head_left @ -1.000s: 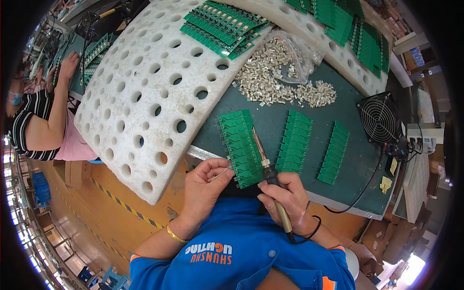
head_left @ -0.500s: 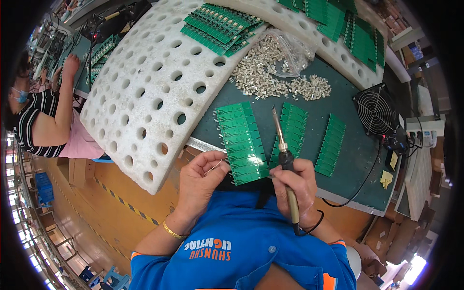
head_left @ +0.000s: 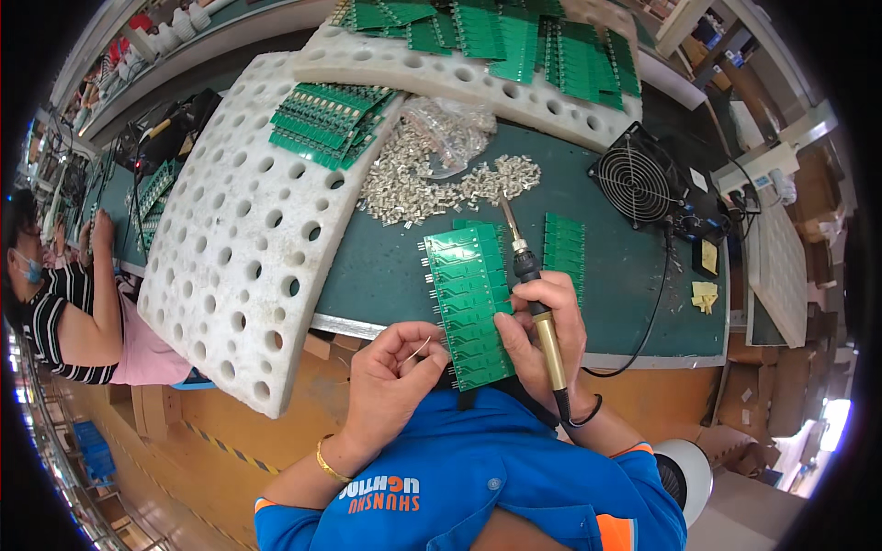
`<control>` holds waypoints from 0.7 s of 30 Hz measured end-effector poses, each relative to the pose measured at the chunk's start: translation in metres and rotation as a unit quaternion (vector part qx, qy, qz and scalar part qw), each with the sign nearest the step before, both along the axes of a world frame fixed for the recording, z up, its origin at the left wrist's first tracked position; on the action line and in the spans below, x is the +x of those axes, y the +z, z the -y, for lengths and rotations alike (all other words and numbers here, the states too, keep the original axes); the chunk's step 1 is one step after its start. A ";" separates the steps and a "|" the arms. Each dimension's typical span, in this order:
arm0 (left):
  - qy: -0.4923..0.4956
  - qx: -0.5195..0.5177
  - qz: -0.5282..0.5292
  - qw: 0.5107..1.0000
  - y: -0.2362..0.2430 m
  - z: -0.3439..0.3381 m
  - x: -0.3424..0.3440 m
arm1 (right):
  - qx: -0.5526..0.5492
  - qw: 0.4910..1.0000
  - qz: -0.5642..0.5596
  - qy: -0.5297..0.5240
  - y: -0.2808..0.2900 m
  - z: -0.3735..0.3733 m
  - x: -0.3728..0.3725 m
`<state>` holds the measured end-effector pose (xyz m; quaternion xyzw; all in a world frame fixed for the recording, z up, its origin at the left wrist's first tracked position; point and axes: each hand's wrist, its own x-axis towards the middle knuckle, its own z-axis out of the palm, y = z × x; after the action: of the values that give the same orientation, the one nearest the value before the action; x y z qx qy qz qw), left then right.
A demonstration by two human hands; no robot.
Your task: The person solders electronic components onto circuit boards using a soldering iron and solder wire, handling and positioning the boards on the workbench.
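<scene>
A green circuit board (head_left: 467,303) with a row of pins along its left edge is held up between my two hands. My left hand (head_left: 397,372) pinches a thin strand of solder wire (head_left: 422,346), its fingertips at the pinned edge. My right hand (head_left: 549,321) grips a soldering iron (head_left: 550,354), tip pointing away from me and up, while its thumb presses the board's right edge. Behind the held board, another board is mostly hidden. A third green board (head_left: 564,253) lies on the bench to the right.
Small metallic parts (head_left: 404,179) lie heaped beside a clear plastic bag (head_left: 450,138). White perforated foam sheets (head_left: 230,248) carry stacked boards (head_left: 331,124) at left and back. A black fan (head_left: 636,184) stands at right on the green bench (head_left: 625,317). A co-worker (head_left: 78,303) sits at left.
My view has turned, so bench items appear shifted left. The held board now overlaps the board behind it, and my right thumb has come onto its edge. Both hands keep their holds.
</scene>
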<state>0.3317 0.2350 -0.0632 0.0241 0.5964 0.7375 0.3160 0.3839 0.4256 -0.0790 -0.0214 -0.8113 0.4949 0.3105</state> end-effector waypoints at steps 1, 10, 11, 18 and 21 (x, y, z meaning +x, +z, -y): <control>-0.003 0.002 -0.002 1.000 0.000 -0.001 0.000 | -0.027 1.000 0.000 -0.006 -0.002 -0.001 0.001; 0.025 0.014 0.031 0.999 0.003 -0.002 -0.011 | -0.110 0.994 -0.009 0.010 -0.010 -0.003 0.005; 0.039 0.041 0.053 0.997 -0.001 0.002 -0.015 | -0.111 0.994 -0.009 0.011 -0.010 -0.003 0.005; 0.087 0.141 0.095 0.982 -0.008 0.007 -0.020 | -0.098 0.995 -0.009 0.011 -0.010 -0.001 0.002; 0.078 0.140 0.094 0.983 -0.006 0.008 -0.022 | -0.090 0.996 -0.015 0.011 -0.009 0.000 0.001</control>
<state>0.3092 0.2271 -0.0696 -0.0479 0.4551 0.8349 0.3059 0.3848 0.4258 -0.0875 -0.0326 -0.7592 0.5693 0.3137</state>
